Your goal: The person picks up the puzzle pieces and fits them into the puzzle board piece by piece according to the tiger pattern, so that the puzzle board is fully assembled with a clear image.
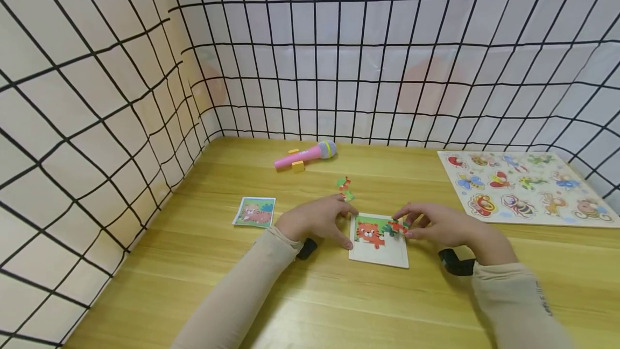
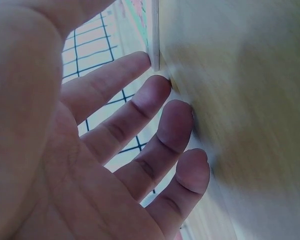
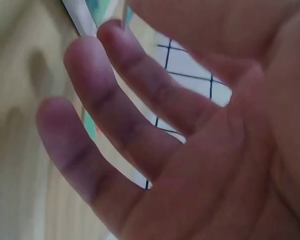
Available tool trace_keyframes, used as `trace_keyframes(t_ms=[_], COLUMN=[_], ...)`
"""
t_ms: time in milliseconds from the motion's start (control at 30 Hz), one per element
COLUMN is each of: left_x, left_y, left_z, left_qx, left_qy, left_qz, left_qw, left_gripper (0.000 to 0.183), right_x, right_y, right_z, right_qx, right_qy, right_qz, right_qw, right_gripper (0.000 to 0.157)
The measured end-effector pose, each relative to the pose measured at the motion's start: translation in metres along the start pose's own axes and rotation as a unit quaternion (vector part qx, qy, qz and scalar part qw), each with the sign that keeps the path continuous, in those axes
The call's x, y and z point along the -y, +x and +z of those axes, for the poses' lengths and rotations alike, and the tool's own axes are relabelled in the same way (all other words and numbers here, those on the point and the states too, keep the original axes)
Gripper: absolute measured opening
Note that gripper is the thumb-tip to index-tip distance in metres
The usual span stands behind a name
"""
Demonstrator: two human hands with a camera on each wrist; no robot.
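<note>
A small square puzzle board [image 1: 382, 256] lies on the wooden table, its upper part filled with an orange tiger face on green and its lower part bare. My left hand [image 1: 317, 220] rests along the board's left edge with thumb and fingers spread; in the left wrist view a fingertip meets the board's thin side [image 2: 153, 37]. Over the upper right corner, my right hand [image 1: 443, 225] pinches a red and green puzzle piece [image 1: 397, 227] between thumb and fingers. Only a thin edge of that piece [image 3: 124, 15] shows in the right wrist view. Loose puzzle pieces [image 1: 343, 182] lie beyond my left hand.
A picture card [image 1: 255, 213] of a reclining animal lies left of my left hand. Farther back are a pink toy microphone [image 1: 306, 156] and a yellow block [image 1: 297, 166]. An insect puzzle board [image 1: 490, 176] lies at the right. Black-gridded walls [image 1: 339, 63] enclose the table.
</note>
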State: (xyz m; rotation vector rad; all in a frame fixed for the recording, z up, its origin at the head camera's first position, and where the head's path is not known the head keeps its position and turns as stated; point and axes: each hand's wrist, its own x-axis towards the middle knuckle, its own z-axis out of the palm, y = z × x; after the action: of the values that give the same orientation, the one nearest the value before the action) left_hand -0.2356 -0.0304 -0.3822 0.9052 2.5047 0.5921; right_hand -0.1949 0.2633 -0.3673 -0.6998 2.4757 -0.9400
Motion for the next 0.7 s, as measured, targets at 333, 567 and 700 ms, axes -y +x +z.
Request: trace_keyframes(t_ms=[333, 567, 700], left_x=[-0.001, 0.0, -0.001], left_y=[0.0, 0.001, 0.001], left_z=[0.0, 0.0, 0.0], left_qx=[0.001, 0.0, 0.003], left_qy=[-0.001, -0.006, -0.007], left_qz=[0.0, -0.004, -0.006], left_qw=[1.0, 1.0, 1.0], left_gripper=[0.073, 0.074, 0.074], right_x=[0.006, 0.003, 0.005], right_y=[0.009, 0.011, 0.011], right_z=[0.011, 0.012, 0.013], right_qx=[0.032, 0.027, 0.028], right_qy=[-0.019, -0.023, -0.022], right_qz=[-0.011, -0.015, -0.01], right_qw=[0.999, 0.999, 0.999], right_gripper=[0.033, 0.033, 0.035])
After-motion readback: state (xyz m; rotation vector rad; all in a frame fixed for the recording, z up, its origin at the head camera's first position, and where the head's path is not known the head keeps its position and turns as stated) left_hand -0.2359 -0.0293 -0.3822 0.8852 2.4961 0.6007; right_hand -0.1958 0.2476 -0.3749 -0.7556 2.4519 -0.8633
